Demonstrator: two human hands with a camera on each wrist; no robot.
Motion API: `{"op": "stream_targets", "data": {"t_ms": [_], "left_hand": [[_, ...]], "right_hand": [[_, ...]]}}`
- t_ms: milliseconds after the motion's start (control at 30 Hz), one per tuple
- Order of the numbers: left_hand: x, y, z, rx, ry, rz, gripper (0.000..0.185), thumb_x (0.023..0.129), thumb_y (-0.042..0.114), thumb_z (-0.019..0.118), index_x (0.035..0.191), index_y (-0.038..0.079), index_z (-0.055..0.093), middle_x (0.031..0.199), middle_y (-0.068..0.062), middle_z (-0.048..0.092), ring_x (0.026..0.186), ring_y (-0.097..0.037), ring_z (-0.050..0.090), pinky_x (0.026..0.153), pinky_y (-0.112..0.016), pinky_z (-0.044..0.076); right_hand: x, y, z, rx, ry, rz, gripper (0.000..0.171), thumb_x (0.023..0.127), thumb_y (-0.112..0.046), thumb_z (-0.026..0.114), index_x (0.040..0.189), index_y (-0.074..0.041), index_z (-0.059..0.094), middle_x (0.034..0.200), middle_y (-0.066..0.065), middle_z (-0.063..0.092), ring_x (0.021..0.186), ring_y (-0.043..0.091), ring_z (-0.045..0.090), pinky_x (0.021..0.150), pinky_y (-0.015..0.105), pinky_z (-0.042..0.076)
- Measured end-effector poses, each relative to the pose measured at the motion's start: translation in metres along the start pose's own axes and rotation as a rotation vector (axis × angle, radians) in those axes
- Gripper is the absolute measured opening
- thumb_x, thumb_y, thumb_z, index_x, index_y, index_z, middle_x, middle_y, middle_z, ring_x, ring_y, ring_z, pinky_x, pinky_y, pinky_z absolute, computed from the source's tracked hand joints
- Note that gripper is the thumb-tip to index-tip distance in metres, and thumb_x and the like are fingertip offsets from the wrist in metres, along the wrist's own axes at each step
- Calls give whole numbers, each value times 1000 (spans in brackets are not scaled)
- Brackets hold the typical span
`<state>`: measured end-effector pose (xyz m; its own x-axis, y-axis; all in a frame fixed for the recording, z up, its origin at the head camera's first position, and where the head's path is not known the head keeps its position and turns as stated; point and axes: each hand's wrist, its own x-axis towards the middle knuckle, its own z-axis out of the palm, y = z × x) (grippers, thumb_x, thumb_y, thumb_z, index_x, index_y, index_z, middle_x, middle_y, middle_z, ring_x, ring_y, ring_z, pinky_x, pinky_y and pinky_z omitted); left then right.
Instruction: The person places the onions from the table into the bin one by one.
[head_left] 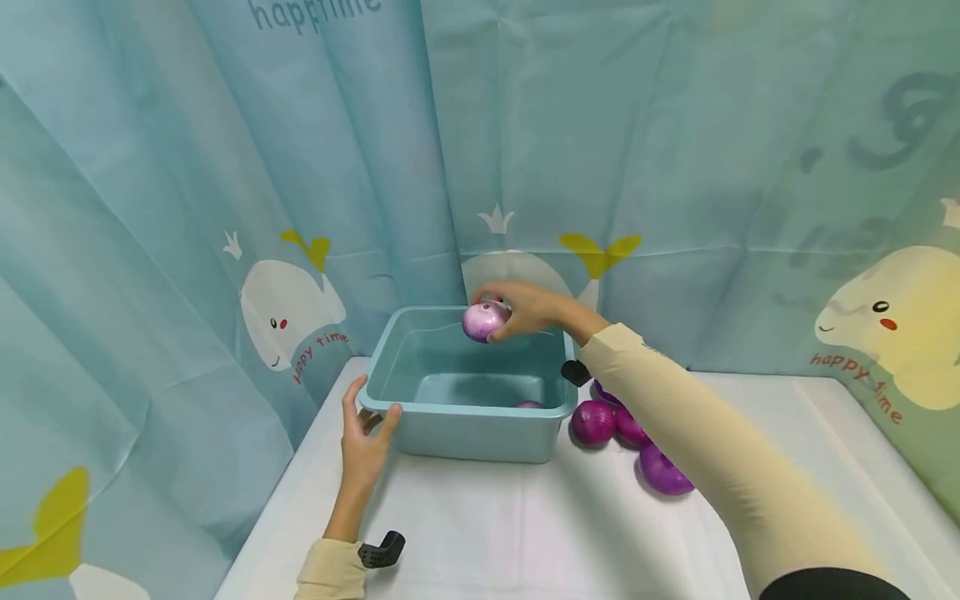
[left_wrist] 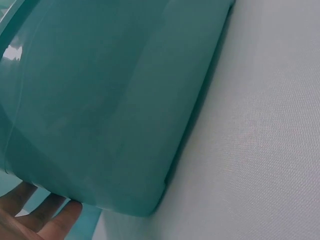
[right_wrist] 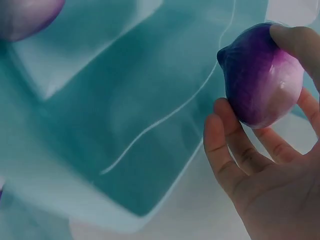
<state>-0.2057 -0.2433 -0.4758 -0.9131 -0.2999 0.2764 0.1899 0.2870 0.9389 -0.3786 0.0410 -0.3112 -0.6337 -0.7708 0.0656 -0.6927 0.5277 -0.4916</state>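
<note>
My right hand (head_left: 527, 307) pinches a purple onion (head_left: 482, 323) between thumb and fingers, up above the back of a blue-green plastic tub (head_left: 472, 435). In the right wrist view the onion's pointed tip faces away from the palm, toward the tub's inside. At the tub's front left corner, my left hand (head_left: 364, 450) holds the rim, its thumb on the front side and its fingers round the left side. Another onion (right_wrist: 27, 17) lies inside on the tub's floor; the front wall hides most of it in the head view.
Several purple onions (head_left: 592, 423) lie together on the white tabletop (head_left: 525, 521) just right of the tub, partly behind my right sleeve (head_left: 697, 425). Blue-green curtains (head_left: 555, 125) printed with whales hang behind the table and along both sides.
</note>
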Motion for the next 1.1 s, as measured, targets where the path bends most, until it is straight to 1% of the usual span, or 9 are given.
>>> {"op": "stream_targets", "data": {"t_ms": [67,133,167,533,633,767,833,933,1100], "left_hand": [[-1,1,2,-15,-8,3,77,99,19,67,162,30,22,162,-13,33,137,-43,47,100,-52,48],[-1,2,4,-19,-14,3,78,99,19,67,162,30,22,162,-13,32,137,-44,46,100,-55,47],[-1,2,5,-23,-16,1,78,99,19,67,162,30,21,162,-14,31,138,-44,45,101,-60,45],[1,-1,7,8,-2,-1,74,100,24,68,160,32,25,161,-14,34,136,-45,48,99,-61,47],[1,-1,7,5,-9,-7,74,100,24,68,160,33,25,161,-14,33,136,-45,47,99,-61,46],[2,0,6,1,-23,-6,76,101,24,67,161,33,22,162,-15,31,136,-47,46,100,-62,45],[3,0,6,2,-28,-8,76,101,23,67,161,32,21,163,-16,30,137,-47,45,101,-61,45],[3,0,7,5,-34,-21,76,101,19,65,162,28,20,163,-18,28,138,-48,44,102,-62,44],[5,0,7,16,-40,-26,76,101,16,64,162,21,19,163,-21,29,138,-50,44,102,-62,43]], "right_hand": [[4,-1,3,10,-8,0,59,84,-19,83,136,-14,56,134,13,57,121,31,52,95,44,50],[6,-1,6,14,-15,1,59,84,-19,83,136,-14,55,134,13,56,122,32,51,96,44,50],[7,-1,7,17,-18,3,59,84,-19,83,136,-14,55,135,13,55,122,32,51,96,45,50],[10,-1,17,5,-61,60,62,87,-21,82,141,-18,53,140,14,52,125,32,50,101,47,48],[10,1,17,-7,-83,64,69,87,-23,83,147,-17,49,144,16,50,129,33,49,103,49,45],[7,3,16,-16,-107,78,82,87,-28,84,156,-18,40,154,18,42,139,35,44,108,53,41],[6,2,15,-9,-111,90,86,87,-31,84,158,-19,38,158,17,38,142,36,41,109,55,40],[3,3,14,2,-102,90,86,87,-33,83,158,-18,37,160,16,36,144,37,39,110,57,39],[-6,2,9,30,-87,82,83,89,-31,81,158,-15,38,160,13,38,143,36,41,104,54,46]]}}
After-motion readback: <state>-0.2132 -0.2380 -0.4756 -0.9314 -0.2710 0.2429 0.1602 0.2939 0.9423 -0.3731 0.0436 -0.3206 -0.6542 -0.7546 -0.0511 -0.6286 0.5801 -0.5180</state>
